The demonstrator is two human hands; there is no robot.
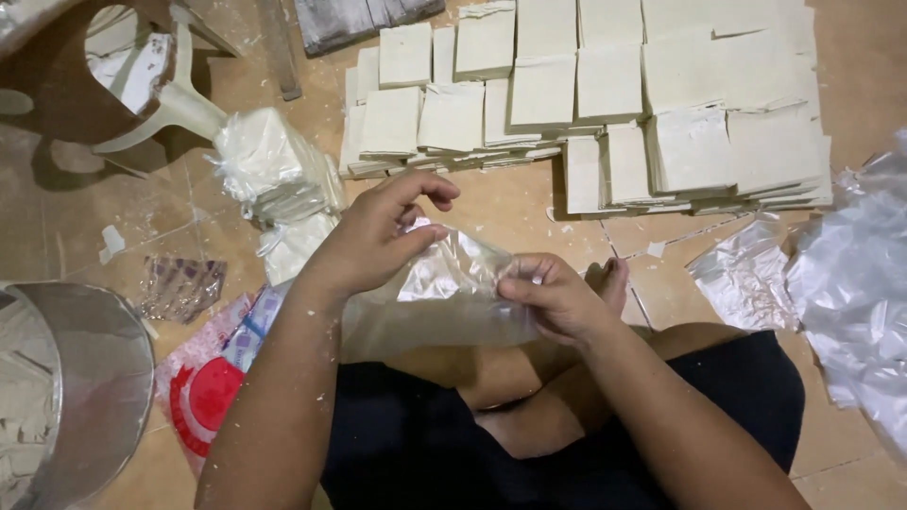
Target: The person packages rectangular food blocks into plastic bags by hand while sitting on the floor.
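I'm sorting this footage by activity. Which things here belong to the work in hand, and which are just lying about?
In hand:
- clear plastic bag, pinched by the left hand and right hand
- stacks of pale square sheets
- bagged bundles of sheets

Lying about:
- metal bucket
- plastic chair
- crumpled plastic wrap
- red lid

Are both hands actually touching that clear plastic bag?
Touching. The head view shows the left hand and the right hand each pinching the top edge of the clear plastic bag.

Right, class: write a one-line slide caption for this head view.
Left hand and right hand open a clear plastic bag beside stacked pale square sheets.
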